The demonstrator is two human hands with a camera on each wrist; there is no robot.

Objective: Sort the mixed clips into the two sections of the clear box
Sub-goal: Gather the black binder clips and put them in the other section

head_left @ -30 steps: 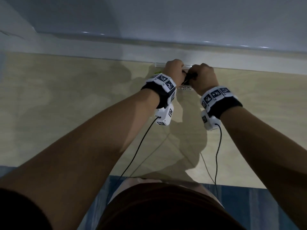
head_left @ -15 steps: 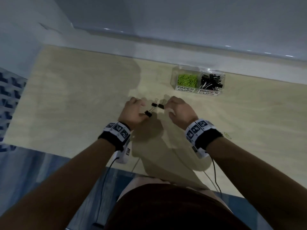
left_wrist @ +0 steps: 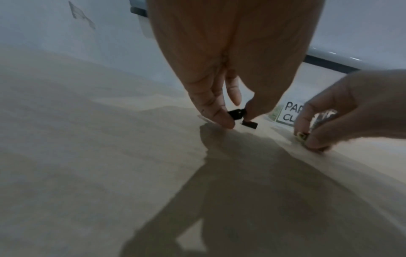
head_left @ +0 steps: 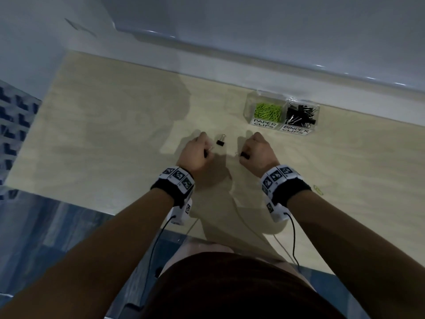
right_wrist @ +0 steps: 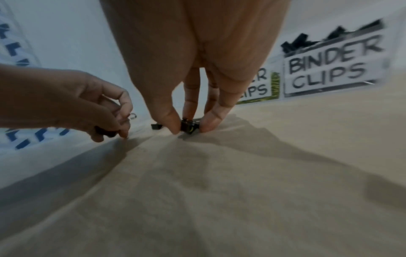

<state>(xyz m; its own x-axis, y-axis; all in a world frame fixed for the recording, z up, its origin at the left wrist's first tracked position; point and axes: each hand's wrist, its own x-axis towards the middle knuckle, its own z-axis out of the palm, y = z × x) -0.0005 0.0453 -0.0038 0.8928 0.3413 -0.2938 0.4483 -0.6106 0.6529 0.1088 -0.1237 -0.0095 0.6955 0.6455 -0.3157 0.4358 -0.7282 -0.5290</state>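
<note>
Sorting looks nearly finished, judging by how little is left on the table (head_left: pixel 115 139). Against the far edge stands the clear box (head_left: pixel 281 112): its left section, labelled for paper clips, holds a heap of green paper clips (head_left: pixel 268 110), and its right section, labelled for binder clips, holds a pile of black binder clips (head_left: pixel 300 113).

Both hands work low over the tabletop, well short of the box. Fingers of the left hand (head_left: pixel 195 155) are curled, thumb and forefinger pinching a small black binder clip (left_wrist: pixel 236 114) just above the wood. Fingers of the right hand (head_left: pixel 257 153) are curled too, thumb and fingertips closed round another black clip (right_wrist: pixel 190 126) that touches the surface; something yellowish shows on it, though I cannot tell what.

One loose binder clip (head_left: pixel 221 142) lies between the hands, untouched. A lone green paper clip (head_left: pixel 318 189) lies beside the right forearm, nearer the front edge.

What remains, as I judge it: carry the two held clips to the right section, fetch the loose one after them, and drop the stray green clip into the left section.
</note>
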